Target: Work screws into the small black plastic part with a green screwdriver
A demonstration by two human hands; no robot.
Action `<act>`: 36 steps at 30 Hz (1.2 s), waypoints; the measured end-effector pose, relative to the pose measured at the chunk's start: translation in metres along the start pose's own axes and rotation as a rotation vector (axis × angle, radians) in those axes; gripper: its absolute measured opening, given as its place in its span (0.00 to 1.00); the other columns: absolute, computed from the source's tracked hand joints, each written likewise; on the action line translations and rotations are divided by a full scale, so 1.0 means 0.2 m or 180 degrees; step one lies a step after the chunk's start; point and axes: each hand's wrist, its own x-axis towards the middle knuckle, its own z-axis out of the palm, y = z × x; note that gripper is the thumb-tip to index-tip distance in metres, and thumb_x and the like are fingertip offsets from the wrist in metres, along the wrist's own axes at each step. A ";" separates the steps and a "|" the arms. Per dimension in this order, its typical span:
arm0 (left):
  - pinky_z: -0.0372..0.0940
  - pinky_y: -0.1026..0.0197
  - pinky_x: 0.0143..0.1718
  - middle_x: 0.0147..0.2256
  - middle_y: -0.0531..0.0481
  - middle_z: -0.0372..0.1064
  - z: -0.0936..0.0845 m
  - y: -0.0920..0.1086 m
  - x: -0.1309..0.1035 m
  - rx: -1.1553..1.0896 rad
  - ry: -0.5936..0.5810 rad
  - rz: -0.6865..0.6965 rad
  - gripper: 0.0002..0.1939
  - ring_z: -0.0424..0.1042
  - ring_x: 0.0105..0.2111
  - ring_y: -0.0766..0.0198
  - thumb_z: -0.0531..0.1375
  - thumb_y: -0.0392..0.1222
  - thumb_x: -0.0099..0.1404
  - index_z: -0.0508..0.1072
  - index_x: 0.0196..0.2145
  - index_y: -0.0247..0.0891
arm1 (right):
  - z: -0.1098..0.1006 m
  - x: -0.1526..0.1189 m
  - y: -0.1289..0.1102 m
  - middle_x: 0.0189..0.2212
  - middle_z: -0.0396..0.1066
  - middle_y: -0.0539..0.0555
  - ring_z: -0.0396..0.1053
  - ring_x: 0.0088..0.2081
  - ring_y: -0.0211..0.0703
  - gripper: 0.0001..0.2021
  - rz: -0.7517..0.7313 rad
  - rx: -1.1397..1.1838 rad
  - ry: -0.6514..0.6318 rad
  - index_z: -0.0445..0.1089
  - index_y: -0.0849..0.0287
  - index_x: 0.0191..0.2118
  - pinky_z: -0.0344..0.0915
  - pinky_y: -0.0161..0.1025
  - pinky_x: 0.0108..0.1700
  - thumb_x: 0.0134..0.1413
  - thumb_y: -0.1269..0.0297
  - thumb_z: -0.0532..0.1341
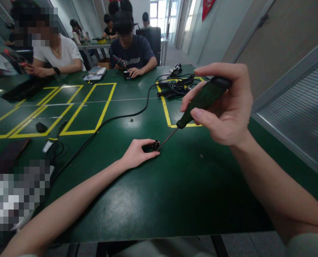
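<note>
While LH (136,154) pinches pt (156,144), s/driver (205,95) slants.

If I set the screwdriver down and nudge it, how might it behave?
The screwdriver would probably feel handle-heavy: its handle is far thicker than its slim shaft. That straight shaft looks stiff. The rounded-looking handle may roll on the smooth, shiny table.

Bright windows (159,10) at top centre, grey floor (178,55) below; black chair (151,38) behind the green counter (191,200); ribbed panel (303,96) at right.
</note>
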 end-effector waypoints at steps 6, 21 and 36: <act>0.75 0.50 0.53 0.43 0.46 0.85 0.01 0.00 0.00 -0.0026 0.0016 -0.0025 0.14 0.83 0.43 0.52 0.72 0.44 0.63 0.84 0.46 0.37 | 0.01 -0.01 0.00 0.49 0.68 0.50 0.76 0.35 0.34 0.24 -0.0066 -0.0038 0.0083 0.69 0.48 0.60 0.71 0.32 0.29 0.59 0.64 0.67; 0.76 0.52 0.51 0.42 0.46 0.85 0.02 0.00 -0.01 0.0032 0.0088 -0.0005 0.15 0.83 0.42 0.52 0.73 0.44 0.63 0.85 0.45 0.37 | 0.01 0.01 -0.09 0.57 0.74 0.45 0.75 0.43 0.37 0.36 0.0455 -0.0472 0.0285 0.67 0.32 0.67 0.71 0.27 0.27 0.55 0.66 0.72; 0.76 0.51 0.50 0.41 0.47 0.85 0.03 -0.01 -0.03 0.0105 0.0251 -0.0083 0.14 0.83 0.42 0.52 0.74 0.44 0.62 0.85 0.45 0.38 | 0.00 0.01 -0.10 0.42 0.79 0.48 0.78 0.40 0.40 0.22 0.0366 -0.0321 0.0255 0.77 0.39 0.59 0.78 0.35 0.33 0.62 0.66 0.65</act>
